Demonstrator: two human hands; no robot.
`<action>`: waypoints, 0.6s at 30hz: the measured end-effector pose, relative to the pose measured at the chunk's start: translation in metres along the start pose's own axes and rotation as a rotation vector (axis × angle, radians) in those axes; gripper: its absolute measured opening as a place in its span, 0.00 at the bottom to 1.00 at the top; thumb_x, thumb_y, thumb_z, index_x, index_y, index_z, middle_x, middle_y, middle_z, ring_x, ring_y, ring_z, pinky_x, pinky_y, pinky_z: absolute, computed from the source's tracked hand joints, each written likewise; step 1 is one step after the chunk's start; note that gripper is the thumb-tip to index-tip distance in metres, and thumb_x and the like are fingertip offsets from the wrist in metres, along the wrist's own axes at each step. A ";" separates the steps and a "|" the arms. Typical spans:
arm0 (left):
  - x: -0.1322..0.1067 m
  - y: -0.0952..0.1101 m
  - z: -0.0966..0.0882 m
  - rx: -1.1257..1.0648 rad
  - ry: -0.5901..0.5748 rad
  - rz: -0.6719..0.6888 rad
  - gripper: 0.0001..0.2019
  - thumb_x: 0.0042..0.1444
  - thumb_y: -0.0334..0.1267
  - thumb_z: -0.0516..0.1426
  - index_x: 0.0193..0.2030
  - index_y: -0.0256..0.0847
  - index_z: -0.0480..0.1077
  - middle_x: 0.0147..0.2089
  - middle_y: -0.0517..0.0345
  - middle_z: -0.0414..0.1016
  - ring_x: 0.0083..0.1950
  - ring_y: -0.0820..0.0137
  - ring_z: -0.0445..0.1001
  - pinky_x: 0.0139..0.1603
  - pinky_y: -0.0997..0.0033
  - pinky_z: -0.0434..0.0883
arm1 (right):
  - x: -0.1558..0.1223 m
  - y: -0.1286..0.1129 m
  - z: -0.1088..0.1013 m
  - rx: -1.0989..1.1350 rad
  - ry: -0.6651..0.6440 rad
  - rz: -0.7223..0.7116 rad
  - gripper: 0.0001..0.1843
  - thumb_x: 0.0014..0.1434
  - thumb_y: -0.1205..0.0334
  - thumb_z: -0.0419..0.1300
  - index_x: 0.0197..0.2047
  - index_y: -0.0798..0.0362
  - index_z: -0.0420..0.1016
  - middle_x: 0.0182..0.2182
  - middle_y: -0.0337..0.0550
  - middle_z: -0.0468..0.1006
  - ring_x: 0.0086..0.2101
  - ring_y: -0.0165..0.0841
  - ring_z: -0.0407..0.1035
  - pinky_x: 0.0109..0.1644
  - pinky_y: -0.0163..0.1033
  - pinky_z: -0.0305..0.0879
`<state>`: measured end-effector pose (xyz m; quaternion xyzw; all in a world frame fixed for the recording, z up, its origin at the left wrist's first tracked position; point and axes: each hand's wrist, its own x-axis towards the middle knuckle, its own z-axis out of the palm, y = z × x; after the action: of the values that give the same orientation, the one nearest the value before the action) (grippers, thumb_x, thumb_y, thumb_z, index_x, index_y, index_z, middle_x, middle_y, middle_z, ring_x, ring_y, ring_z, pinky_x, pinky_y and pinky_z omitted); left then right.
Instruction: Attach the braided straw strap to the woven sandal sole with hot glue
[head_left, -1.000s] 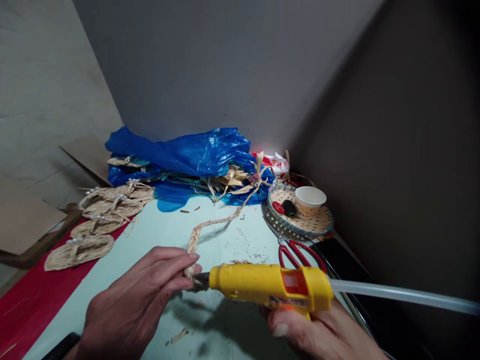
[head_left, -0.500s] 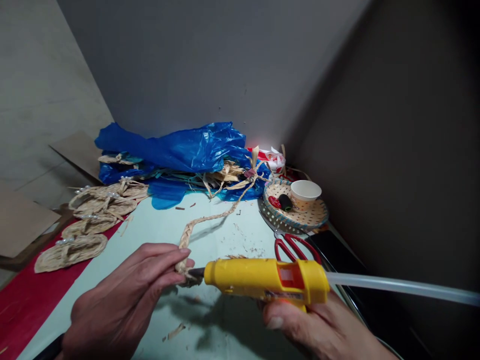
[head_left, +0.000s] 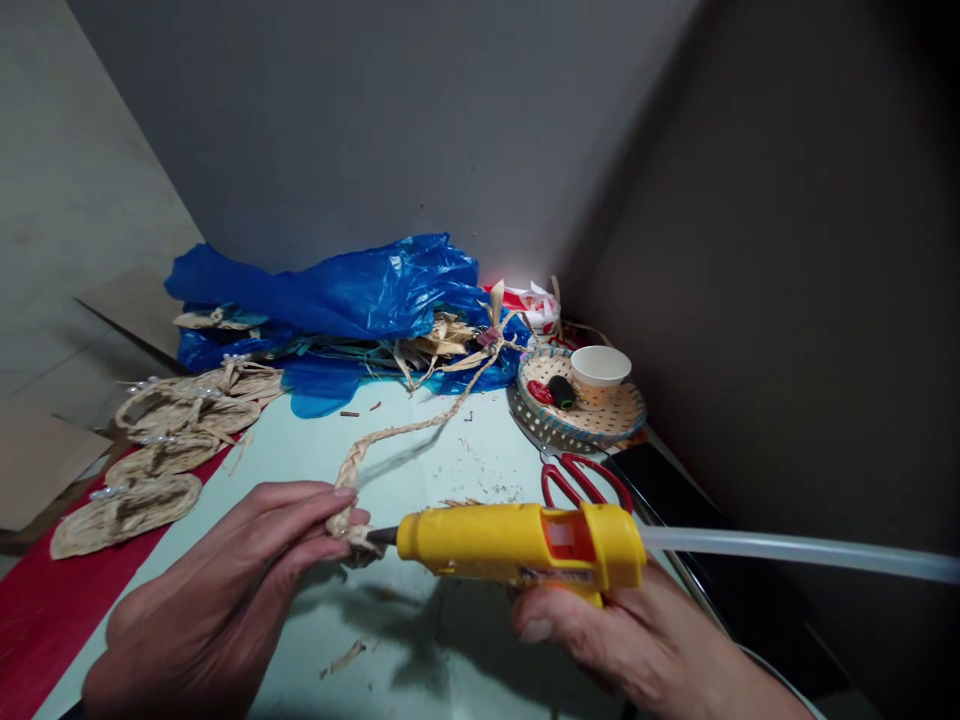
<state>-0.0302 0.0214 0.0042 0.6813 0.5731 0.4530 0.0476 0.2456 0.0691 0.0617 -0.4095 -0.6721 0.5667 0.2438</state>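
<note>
Between the fingertips of my left hand (head_left: pixel 247 570) is the curled end of a braided straw cord (head_left: pixel 390 432). The cord runs back across the table to a knotted tuft by the blue plastic bag. My right hand (head_left: pixel 600 625) grips a yellow hot glue gun (head_left: pixel 517 545) by its handle, most of which is hidden under the gun's body. A clear glue stick (head_left: pixel 787 550) sticks out of the gun's rear to the right. The dark nozzle (head_left: pixel 381 536) points left and meets the coiled cord end; whether glue is flowing I cannot tell.
Several small woven straw sandals (head_left: pixel 127 510) with beads lie on red cloth at left. A blue plastic bag (head_left: pixel 322 290) with straw sits against the grey wall. At right are a woven basket (head_left: pixel 634 415) with a paper cup (head_left: pixel 600 368), red-handled scissors (head_left: pixel 592 480) and a black flat object (head_left: pixel 675 500).
The whole view has shifted slightly, so things appear further left. The nozzle tip now shows a little more, drawn slightly back from the fingers of my left hand.
</note>
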 end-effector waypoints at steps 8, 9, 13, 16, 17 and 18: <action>0.003 -0.004 -0.005 0.084 -0.041 0.062 0.12 0.67 0.51 0.56 0.52 0.58 0.77 0.48 0.71 0.83 0.46 0.74 0.82 0.50 0.82 0.73 | 0.004 -0.018 0.002 0.018 -0.123 0.002 0.10 0.63 0.55 0.63 0.30 0.46 0.75 0.23 0.33 0.64 0.21 0.29 0.54 0.21 0.32 0.55; 0.004 -0.005 -0.005 0.090 -0.044 0.070 0.11 0.67 0.50 0.56 0.51 0.58 0.77 0.48 0.70 0.84 0.46 0.74 0.82 0.49 0.81 0.74 | 0.004 -0.017 0.002 0.023 -0.123 -0.003 0.10 0.63 0.56 0.62 0.29 0.46 0.75 0.22 0.33 0.64 0.21 0.29 0.54 0.20 0.33 0.54; 0.005 -0.007 -0.005 0.065 -0.045 0.091 0.10 0.68 0.46 0.56 0.52 0.58 0.77 0.48 0.70 0.83 0.47 0.74 0.81 0.53 0.81 0.73 | 0.002 -0.012 0.003 0.048 -0.091 -0.019 0.10 0.63 0.55 0.62 0.30 0.44 0.78 0.22 0.32 0.64 0.21 0.29 0.53 0.20 0.33 0.53; 0.005 -0.006 -0.005 0.046 -0.057 0.057 0.12 0.68 0.50 0.56 0.54 0.58 0.76 0.49 0.71 0.83 0.49 0.75 0.81 0.55 0.83 0.72 | 0.000 -0.011 0.004 0.043 -0.059 -0.013 0.12 0.64 0.54 0.63 0.29 0.44 0.81 0.22 0.33 0.66 0.21 0.29 0.53 0.22 0.33 0.55; 0.004 -0.006 -0.005 0.050 -0.059 0.038 0.13 0.67 0.51 0.56 0.54 0.58 0.76 0.48 0.71 0.82 0.48 0.75 0.81 0.54 0.83 0.71 | -0.001 -0.011 0.004 0.036 -0.057 -0.022 0.13 0.64 0.54 0.63 0.29 0.45 0.81 0.22 0.33 0.66 0.21 0.29 0.54 0.22 0.33 0.56; 0.004 -0.006 -0.005 0.060 -0.060 0.022 0.13 0.67 0.52 0.56 0.54 0.58 0.76 0.48 0.71 0.82 0.48 0.75 0.81 0.54 0.83 0.71 | -0.001 -0.011 0.004 0.029 -0.054 -0.037 0.13 0.64 0.55 0.62 0.28 0.45 0.81 0.22 0.34 0.67 0.22 0.29 0.55 0.23 0.33 0.57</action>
<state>-0.0386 0.0239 0.0059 0.7019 0.5774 0.4152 0.0394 0.2400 0.0661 0.0718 -0.3779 -0.6778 0.5825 0.2417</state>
